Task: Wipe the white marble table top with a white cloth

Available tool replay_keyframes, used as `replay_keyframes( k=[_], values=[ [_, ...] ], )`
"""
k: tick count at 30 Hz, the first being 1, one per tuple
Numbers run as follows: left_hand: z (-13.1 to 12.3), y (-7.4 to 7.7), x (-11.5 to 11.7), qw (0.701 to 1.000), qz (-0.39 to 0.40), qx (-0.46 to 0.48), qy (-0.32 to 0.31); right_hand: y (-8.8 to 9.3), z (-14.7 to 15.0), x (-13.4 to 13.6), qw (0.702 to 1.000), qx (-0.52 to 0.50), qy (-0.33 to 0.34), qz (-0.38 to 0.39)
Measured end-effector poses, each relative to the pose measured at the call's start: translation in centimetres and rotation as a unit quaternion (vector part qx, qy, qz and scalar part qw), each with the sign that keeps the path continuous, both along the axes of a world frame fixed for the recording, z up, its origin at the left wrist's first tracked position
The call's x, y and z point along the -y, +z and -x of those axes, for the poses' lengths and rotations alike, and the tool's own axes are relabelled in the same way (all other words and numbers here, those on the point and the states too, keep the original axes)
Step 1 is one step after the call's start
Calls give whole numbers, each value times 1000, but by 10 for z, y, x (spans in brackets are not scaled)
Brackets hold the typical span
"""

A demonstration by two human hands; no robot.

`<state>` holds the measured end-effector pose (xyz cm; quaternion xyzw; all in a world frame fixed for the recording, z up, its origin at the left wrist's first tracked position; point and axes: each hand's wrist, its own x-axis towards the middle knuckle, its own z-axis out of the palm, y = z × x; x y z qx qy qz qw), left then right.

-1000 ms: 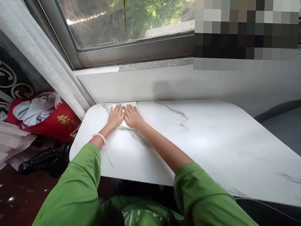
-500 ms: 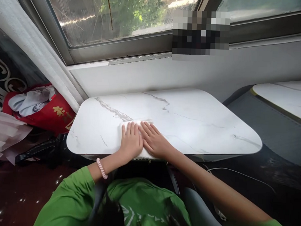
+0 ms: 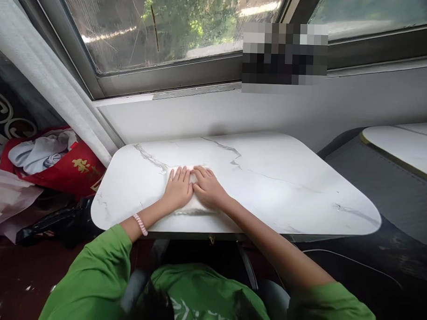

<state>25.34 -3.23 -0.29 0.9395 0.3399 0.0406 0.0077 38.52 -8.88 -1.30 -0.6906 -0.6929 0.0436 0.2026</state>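
Both my hands lie flat, side by side, on a white cloth (image 3: pixel 194 207) spread on a white marble-patterned table (image 3: pixel 286 186). My left hand (image 3: pixel 178 188) has its fingers stretched out and pressing the cloth; a pink bead bracelet sits on that wrist. My right hand (image 3: pixel 207 187) touches it on the right, fingers also flat on the cloth. The cloth is mostly hidden under the hands, near the table's front left part. My sleeves are green.
A window with a grey frame (image 3: pixel 174 77) and a white wall run behind the table. A white curtain (image 3: pixel 51 79) hangs at left. A red bag with grey clothes (image 3: pixel 55 161) and a black bag (image 3: pixel 57 224) lie on the floor. A second white table (image 3: pixel 406 145) is at right.
My hands slid the cloth from the far left corner toward the front edge, then pushed it a little away from the edge again.
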Motion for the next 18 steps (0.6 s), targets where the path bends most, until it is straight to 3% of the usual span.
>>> replay_keyframes(
  k=[6,10,14,18],
  values=[
    [-42,-2,-84,999,8,19,36,-8,-25,-87,998,17,-65,-4],
    [-66,-5,-126,998,-21,41,35,-11,-46,-130,997,29,-70,-23],
    [-81,-6,-147,998,-31,49,31,-14,-61,-150,995,36,-84,-44],
    [-87,-7,-151,998,-29,55,32,-13,-65,-153,995,33,-85,-48]
  ],
)
